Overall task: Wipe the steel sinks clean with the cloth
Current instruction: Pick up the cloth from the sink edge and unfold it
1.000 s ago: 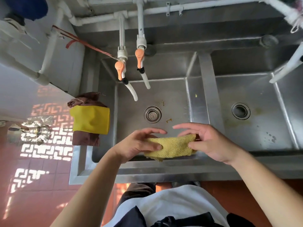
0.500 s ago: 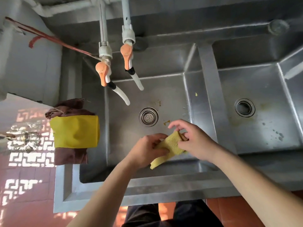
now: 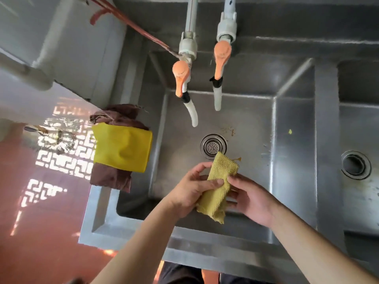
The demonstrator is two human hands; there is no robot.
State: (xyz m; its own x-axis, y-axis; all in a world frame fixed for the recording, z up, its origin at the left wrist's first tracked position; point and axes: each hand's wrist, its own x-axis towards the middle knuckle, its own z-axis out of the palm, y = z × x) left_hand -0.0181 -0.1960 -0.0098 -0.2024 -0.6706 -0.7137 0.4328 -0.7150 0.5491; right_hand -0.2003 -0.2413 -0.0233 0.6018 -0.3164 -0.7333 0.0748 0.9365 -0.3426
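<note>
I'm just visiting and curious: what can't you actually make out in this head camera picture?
- Right sink: cut off by the right edge.
- Brown cloth: its middle is hidden under the yellow cloth.
- Right hand: fingertips are hidden behind the mesh cloth it shares with the left hand.
- Tap pipes: tops are cut off by the top edge.
</note>
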